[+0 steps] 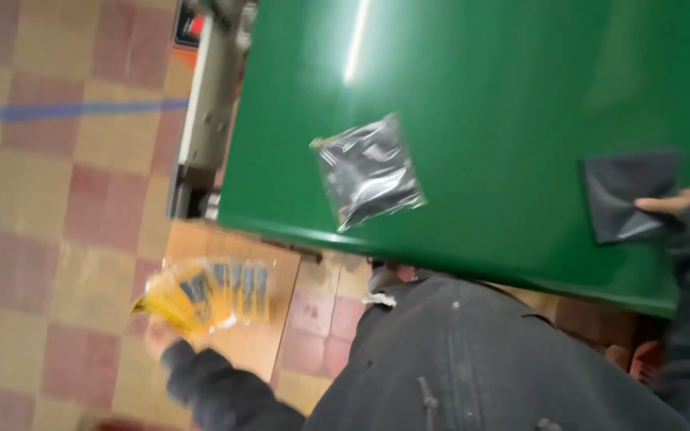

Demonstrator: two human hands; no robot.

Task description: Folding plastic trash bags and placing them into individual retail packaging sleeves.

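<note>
Across the frame's right half, a green table [505, 120] bears a clear bag of dark parts [369, 169], slick, limp, best pinched at an edge. Far right, right hand [684, 201] fingers press a dark floppy pouch [626, 195]; lower left, left hand [157, 335] grips a fanned stack of light yellow packets [205, 294].

Head view, tilted and softened throughout by motion blur. A white streak of overhead light is reflected on the glossy green desk [521, 96]. Glare is also carried by the clear plastic bag [369, 172]. The tiled floor [49, 199] is evenly, moderately lit.
</note>
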